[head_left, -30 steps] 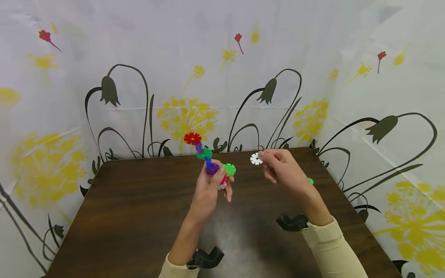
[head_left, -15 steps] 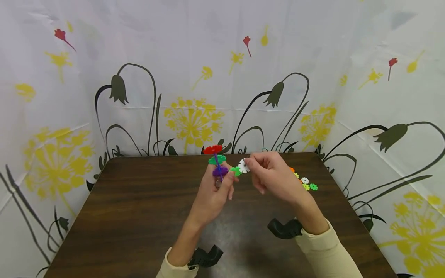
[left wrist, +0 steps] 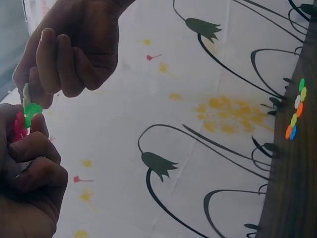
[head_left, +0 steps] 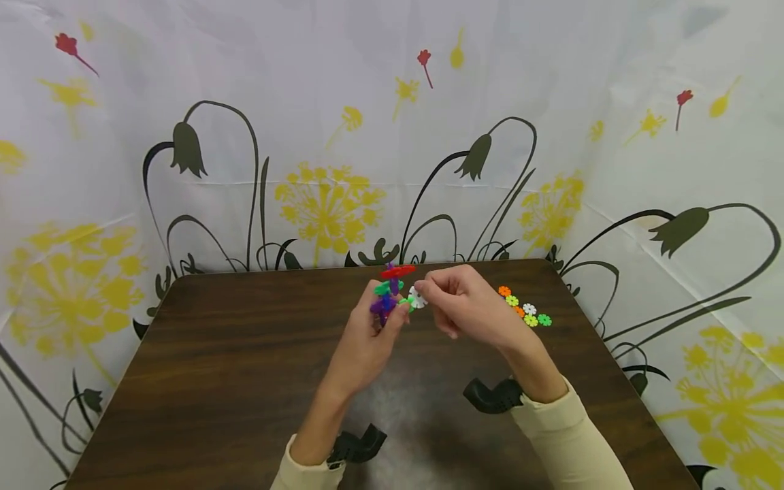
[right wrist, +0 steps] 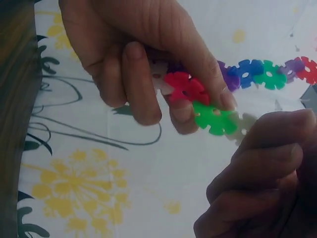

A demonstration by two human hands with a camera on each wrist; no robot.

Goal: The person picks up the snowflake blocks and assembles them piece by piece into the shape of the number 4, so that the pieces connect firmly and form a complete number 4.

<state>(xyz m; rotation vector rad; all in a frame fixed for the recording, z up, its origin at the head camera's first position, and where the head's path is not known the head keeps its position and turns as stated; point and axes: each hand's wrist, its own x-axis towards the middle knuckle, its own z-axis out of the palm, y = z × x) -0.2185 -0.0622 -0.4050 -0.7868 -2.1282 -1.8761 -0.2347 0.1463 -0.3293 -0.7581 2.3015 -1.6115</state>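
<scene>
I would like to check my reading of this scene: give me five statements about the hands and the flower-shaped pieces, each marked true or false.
1. The right hand pinches a white piece. True.
2. The left hand holds nothing. False: it grips a chain of joined pieces.
3. A red piece forms one end of the chain. True.
4. The loose pieces on the table are all blue. False: orange, yellow, white and green ones also lie there.
5. Both sleeves are cream. True.
</scene>
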